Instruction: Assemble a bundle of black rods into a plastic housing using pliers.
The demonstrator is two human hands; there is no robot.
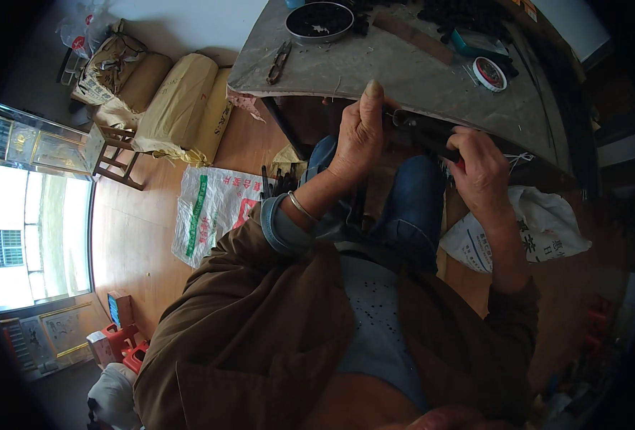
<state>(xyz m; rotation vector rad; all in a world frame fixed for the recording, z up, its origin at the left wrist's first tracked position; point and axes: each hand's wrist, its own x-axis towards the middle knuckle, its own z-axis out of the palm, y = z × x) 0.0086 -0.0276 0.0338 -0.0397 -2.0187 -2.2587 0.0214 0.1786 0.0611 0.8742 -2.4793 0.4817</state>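
My left hand [360,140] is closed just off the table's near edge, thumb pointing up. Its other fingers curl out of sight, so whatever they hold is hidden. To its right, my right hand [481,168] is wrapped round a dark, long tool [428,134] with a bit of red near the grip. The tool reaches left toward my left hand; its far end is in shadow beside a small curved, shiny edge, and I cannot tell its exact kind. Both hands are over my lap, in front of the grey table [317,72].
On the table are a round tray [320,21] of black pieces, scissors [279,62], a flat brown bar [413,37], a green box [480,43] and a round tin [489,74]. White sacks [522,229] and black rods [282,183] lie below. Brown bales [178,100] and a wooden stool [120,158] stand left.
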